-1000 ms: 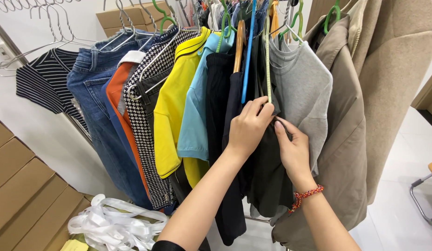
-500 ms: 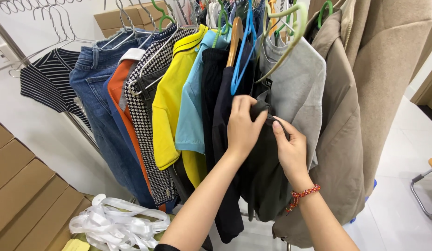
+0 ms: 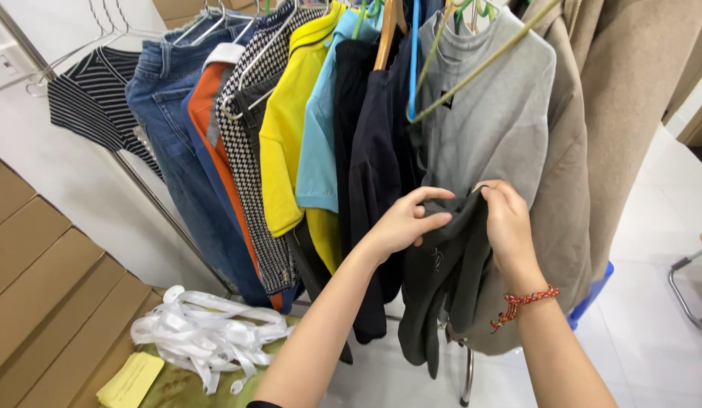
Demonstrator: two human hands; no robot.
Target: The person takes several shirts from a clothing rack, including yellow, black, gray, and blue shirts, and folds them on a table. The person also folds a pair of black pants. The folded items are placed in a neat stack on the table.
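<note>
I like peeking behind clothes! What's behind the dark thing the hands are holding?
Behind the dark garment held by the left hand and right hand hangs a grey sweatshirt, then a beige coat. The sweatshirt's lower part is covered.

Person, head view: two bare forearms and hands. Left hand (image 3: 402,227): no rings; dark sleeve edge (image 3: 264,404) at the upper arm. Right hand (image 3: 506,227): braided red bracelet (image 3: 526,301) with coloured beads and tassel at wrist.
</note>
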